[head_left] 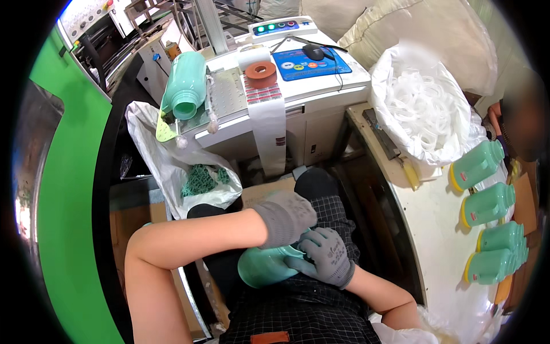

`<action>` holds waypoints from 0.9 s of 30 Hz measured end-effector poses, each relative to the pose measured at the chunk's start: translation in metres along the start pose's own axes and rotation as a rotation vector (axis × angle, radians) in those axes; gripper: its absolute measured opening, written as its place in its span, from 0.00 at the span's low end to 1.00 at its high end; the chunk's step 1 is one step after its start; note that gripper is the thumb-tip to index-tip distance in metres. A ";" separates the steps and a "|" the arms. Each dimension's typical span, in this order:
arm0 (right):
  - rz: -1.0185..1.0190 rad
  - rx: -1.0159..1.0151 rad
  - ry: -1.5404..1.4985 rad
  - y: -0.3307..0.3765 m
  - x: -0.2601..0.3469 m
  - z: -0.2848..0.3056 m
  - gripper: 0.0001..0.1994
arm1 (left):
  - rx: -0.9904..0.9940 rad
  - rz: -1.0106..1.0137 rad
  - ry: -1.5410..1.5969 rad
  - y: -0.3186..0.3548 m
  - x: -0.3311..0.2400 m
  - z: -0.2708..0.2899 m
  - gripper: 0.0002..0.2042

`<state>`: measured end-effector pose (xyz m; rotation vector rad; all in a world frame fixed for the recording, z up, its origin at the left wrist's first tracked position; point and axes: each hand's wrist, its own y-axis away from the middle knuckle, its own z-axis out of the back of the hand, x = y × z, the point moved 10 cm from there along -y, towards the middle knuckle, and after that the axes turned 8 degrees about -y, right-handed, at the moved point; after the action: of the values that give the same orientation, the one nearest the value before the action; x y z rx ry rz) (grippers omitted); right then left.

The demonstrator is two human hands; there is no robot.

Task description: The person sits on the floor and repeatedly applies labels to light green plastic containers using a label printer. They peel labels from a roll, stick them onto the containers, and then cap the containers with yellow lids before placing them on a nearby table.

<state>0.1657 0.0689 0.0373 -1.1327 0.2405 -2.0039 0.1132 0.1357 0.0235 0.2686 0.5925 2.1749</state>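
A green translucent plastic jar [266, 268] lies tilted on my lap, its mouth toward the right. My right hand [327, 256], in a grey glove, grips the jar at its neck, with the thumb underneath and the fingers over the rim. Just above the mouth is my left hand [289, 217], also gloved in grey. Its fingers are curled closed, and whatever is in them is hidden behind the back of the hand. Beyond my left knee, green plastic scraps [200, 180] lie in a white sack [153, 150].
Ahead, a white machine [344, 86] bears another green jar [187, 86], a brown tape roll [260, 74] and a mouse [313, 52]. On the right-hand table [427, 229] are a bag of clear rings [421, 109] and several yellow-based green jars [487, 207]. A person [524, 123] is at the far right.
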 end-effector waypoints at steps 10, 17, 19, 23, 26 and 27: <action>-0.100 -0.191 -0.231 0.027 -0.049 0.051 0.20 | -0.702 0.239 1.353 -0.077 0.131 -0.066 0.26; -0.634 -0.598 -0.819 -0.036 -0.196 0.051 0.10 | -0.780 1.090 1.033 -0.056 0.352 -0.225 0.31; -0.684 -0.570 -1.082 -0.067 -0.226 0.028 0.16 | -0.766 0.807 1.404 -0.082 0.321 -0.201 0.27; -0.765 -0.505 -1.077 -0.097 -0.240 -0.018 0.34 | -0.784 0.369 1.802 -0.039 0.214 -0.150 0.19; -0.875 -0.286 -1.251 -0.100 -0.239 -0.038 0.30 | -0.730 0.359 1.885 -0.004 0.175 -0.126 0.24; -0.936 -0.174 -1.240 -0.097 -0.239 -0.042 0.24 | -0.694 0.375 1.883 -0.002 0.168 -0.125 0.26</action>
<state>0.1446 0.2968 -0.0892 -2.6695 -0.9097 -1.5201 -0.0385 0.2282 -0.0880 -2.3428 0.6156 2.2144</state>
